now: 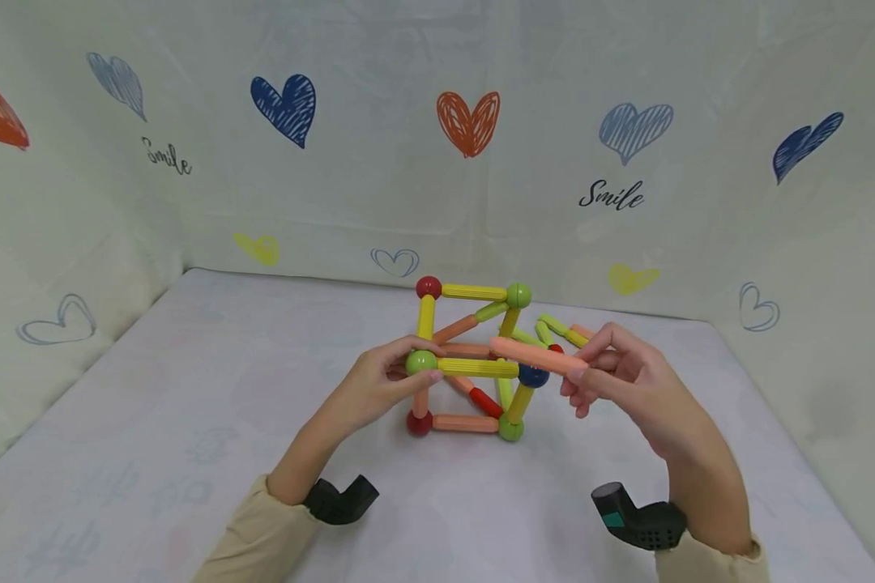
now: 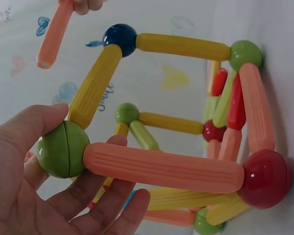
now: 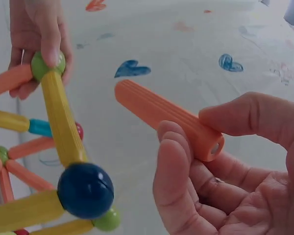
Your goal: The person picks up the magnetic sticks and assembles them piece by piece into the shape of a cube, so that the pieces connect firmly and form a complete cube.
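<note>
A frame of magnetic rods and balls stands on the table. My left hand (image 1: 382, 380) grips the green ball (image 2: 63, 149) at its near upper left corner, thumb on one side and fingers behind. From that ball a yellow rod (image 1: 477, 368) runs across to a dark blue ball (image 3: 85, 190), and an orange rod (image 2: 164, 167) drops to a red ball (image 2: 266, 178). My right hand (image 1: 623, 376) pinches a loose orange rod (image 3: 161, 115) by one end. Its other end points left, overlapping the blue ball's top in the head view; the right wrist view shows them apart.
Behind the right hand, more joined rods, including a light green rod (image 1: 554, 325), lie on the table (image 1: 262, 502). A white cloth (image 1: 379, 186) printed with hearts hangs at the back and sides. Each wrist bears a black camera mount (image 1: 638, 518).
</note>
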